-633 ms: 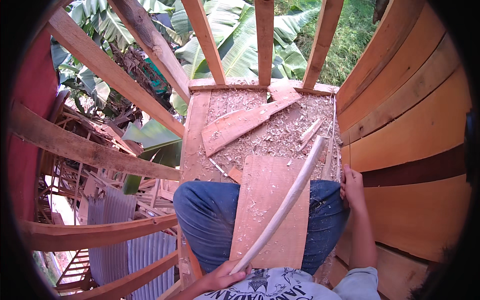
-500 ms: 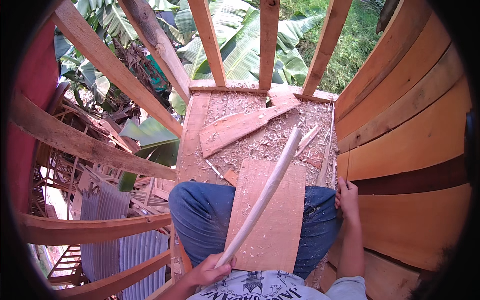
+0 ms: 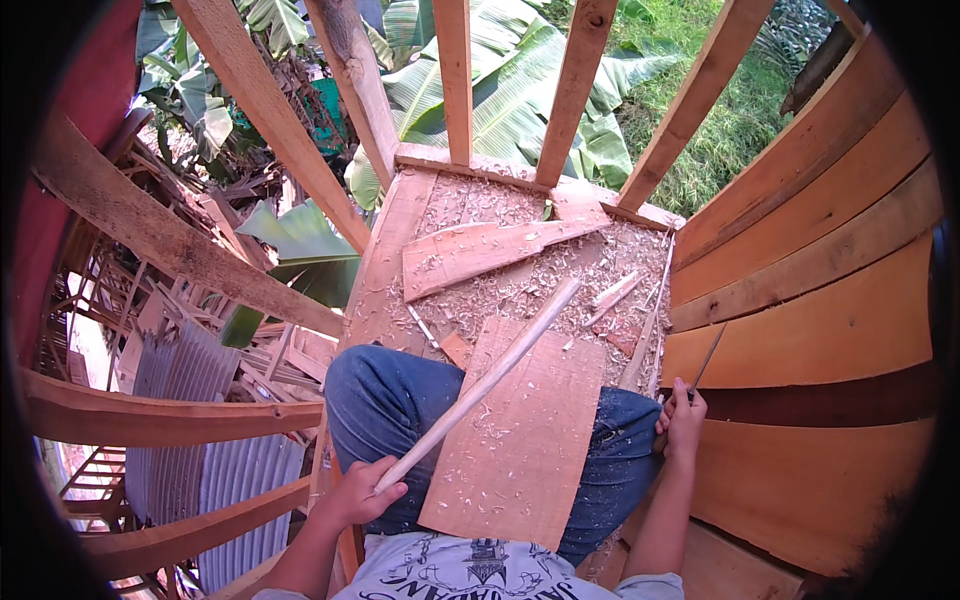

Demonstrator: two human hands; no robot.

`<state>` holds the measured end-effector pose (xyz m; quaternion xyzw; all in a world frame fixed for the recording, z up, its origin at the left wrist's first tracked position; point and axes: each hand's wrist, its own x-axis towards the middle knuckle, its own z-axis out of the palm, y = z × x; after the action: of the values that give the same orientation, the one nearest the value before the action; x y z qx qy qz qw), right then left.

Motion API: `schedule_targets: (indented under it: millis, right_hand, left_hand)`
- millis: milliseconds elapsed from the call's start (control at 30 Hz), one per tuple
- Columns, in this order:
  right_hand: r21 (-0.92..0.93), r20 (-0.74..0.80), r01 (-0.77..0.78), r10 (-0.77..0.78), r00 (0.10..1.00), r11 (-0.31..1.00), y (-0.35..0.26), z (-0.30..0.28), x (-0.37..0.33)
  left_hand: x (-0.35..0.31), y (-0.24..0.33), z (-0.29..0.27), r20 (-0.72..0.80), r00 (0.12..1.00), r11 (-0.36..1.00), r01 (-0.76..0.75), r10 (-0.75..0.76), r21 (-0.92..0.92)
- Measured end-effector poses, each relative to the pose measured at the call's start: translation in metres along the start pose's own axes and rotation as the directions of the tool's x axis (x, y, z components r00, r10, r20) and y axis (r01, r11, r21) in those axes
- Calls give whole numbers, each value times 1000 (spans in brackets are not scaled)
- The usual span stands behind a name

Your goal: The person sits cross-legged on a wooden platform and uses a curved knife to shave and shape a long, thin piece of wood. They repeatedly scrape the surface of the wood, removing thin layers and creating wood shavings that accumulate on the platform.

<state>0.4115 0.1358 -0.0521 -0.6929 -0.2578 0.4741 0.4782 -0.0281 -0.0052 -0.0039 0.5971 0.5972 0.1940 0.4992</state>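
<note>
My left hand (image 3: 367,490) is closed round the lower end of a long, pale, slightly curved wooden stick (image 3: 480,387). The stick slants up and right, passing over a flat wooden board (image 3: 515,450) that lies across my lap. Curled shavings are scattered on that board. Beside my right knee, my right hand (image 3: 682,422) grips a knife, its thin dark blade (image 3: 710,352) pointing up and to the right. The handle is mostly hidden in my fingers.
Shavings cover the plank floor (image 3: 390,270) ahead. On it lie a tapered board (image 3: 490,255), a split wood piece (image 3: 613,292) and a small block (image 3: 457,349). Slatted rails (image 3: 457,80) stand in front and left; a plank wall (image 3: 800,340) rises at right. Corrugated sheets (image 3: 250,500) lie below left.
My left hand has moved left and up with the stick, which now leans lower. In my right hand, the knife blade has tilted rightward. The whole view has turned slightly.
</note>
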Motion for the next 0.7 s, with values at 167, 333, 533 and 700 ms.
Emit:
schedule_targets:
  millis: [167, 333, 533, 700]
  right_hand:
    - [-164, 102, 258, -244, 964, 952, -2, 24, -23]
    - [-397, 410, 738, -614, 674, 545, -29, 100, -70]
    - [-521, 464, 790, -669, 581, 324, -42, 126, -46]
    - [-468, 520, 837, -677, 521, 284, -38, 138, -40]
  left_hand:
    - [7, -5, -6, 31, 999, 993, -29, 33, -112]
    - [10, -12, -9, 86, 995, 990, -28, 40, -137]
    - [15, -16, -13, 159, 986, 983, -20, 49, -180]
    - [20, -24, -13, 174, 982, 977, -31, 69, -210]
